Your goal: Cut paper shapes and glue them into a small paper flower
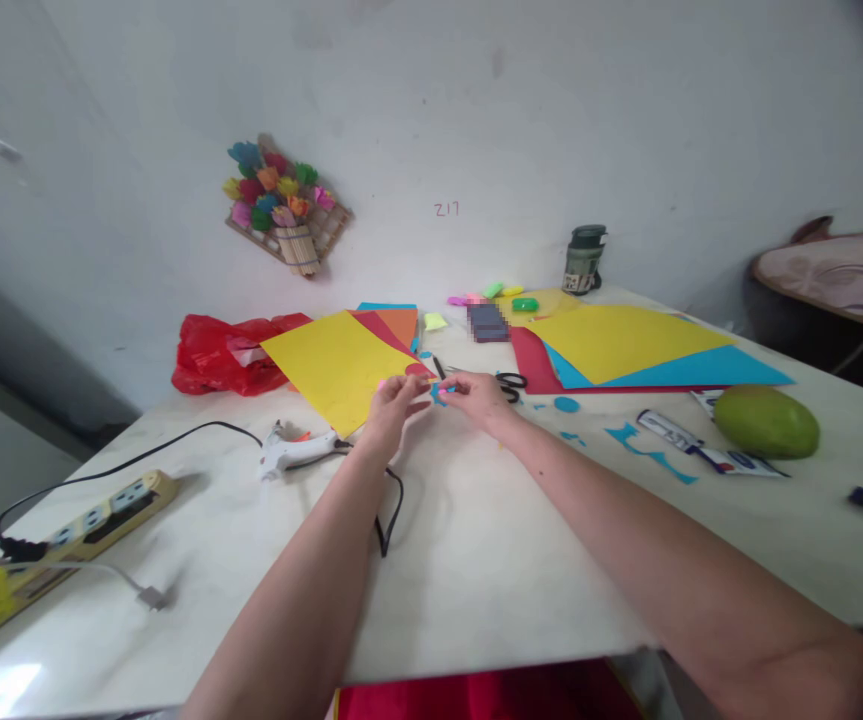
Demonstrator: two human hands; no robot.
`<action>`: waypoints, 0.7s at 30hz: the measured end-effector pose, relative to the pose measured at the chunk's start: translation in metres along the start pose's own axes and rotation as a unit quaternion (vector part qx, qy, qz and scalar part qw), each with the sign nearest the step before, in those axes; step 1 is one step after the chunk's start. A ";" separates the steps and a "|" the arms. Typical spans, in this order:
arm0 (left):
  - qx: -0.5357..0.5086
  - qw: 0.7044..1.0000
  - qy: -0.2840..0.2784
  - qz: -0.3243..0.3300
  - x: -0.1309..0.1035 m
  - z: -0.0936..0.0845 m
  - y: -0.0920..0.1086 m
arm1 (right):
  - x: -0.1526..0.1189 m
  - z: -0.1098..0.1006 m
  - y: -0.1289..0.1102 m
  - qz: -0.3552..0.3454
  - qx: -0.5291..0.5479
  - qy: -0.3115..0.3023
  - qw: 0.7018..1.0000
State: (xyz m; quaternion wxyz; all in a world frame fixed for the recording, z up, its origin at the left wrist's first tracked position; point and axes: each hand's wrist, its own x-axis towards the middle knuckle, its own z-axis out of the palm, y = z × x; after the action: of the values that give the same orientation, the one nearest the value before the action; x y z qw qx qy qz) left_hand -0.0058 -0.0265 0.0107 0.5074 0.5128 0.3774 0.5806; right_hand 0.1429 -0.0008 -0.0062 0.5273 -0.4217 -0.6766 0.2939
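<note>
Both hands meet over the middle of the table. My right hand pinches a small blue paper piece between thumb and fingers. My left hand is closed at its fingertips beside that piece; whatever it holds, if anything, is too small to make out. Black-handled scissors lie just behind my right hand. A yellow sheet reaches up to my left hand. To the left of my left wrist rests a white glue gun with a black cord.
Blue paper scraps, toothpaste-like tubes and a green mango-like fruit lie at the right. More coloured sheets and a dark bottle stand farther back. A red plastic bag and a power strip are at the left.
</note>
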 end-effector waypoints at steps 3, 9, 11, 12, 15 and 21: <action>0.096 0.995 -0.029 -0.014 -0.004 0.005 -0.004 | -0.001 0.001 -0.004 -0.006 0.005 -0.009 1.000; 0.206 0.978 -0.027 0.025 -0.001 0.000 -0.009 | -0.001 0.000 -0.008 -0.019 -0.018 -0.015 1.000; 0.221 0.974 -0.013 0.039 0.000 -0.003 -0.010 | -0.001 0.001 -0.007 -0.017 -0.013 -0.018 1.000; 0.221 0.974 -0.004 0.041 0.001 -0.003 -0.010 | -0.001 0.001 -0.007 -0.015 -0.009 -0.019 1.000; 0.195 0.979 0.038 0.036 0.003 -0.003 -0.009 | -0.001 0.000 -0.006 -0.001 0.018 -0.022 1.000; 0.073 0.995 0.071 -0.009 -0.001 0.001 -0.005 | -0.001 0.000 -0.009 0.017 0.075 -0.016 0.997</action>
State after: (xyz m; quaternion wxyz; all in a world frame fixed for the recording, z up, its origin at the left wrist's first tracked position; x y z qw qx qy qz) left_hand -0.0039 -0.0265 0.0055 0.4459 0.5028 0.4588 0.5813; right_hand 0.1409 -0.0061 0.0010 0.5415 -0.3877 -0.6540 0.3589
